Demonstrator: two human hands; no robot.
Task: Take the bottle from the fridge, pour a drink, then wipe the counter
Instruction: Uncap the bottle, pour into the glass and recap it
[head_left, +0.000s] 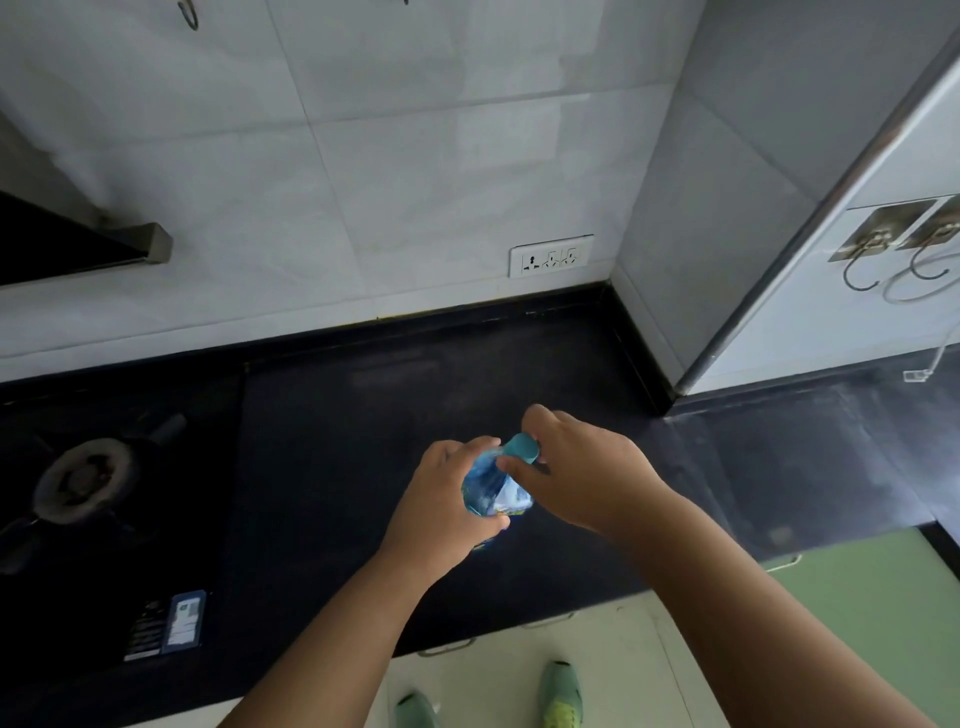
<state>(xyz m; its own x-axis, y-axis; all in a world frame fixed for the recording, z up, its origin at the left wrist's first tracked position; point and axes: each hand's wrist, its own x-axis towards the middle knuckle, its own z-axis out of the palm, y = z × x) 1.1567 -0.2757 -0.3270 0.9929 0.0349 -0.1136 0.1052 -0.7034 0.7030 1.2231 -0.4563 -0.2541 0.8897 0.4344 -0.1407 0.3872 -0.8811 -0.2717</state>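
Bottle (496, 491) held over counter (363, 441), tilted. Left hand (441, 506) wrapped round body; right hand (576, 467) pinching cap (522, 448). We see no cup. Risks, our guess: squeeze while uncapping spurts liquid; loose cap drops toward burner (85, 480).

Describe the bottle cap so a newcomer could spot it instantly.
Start at the black counter, right of the gas burner. Both hands meet at its middle over a blue-labelled bottle. The cap is the teal piece on top, pinched by the right hand.
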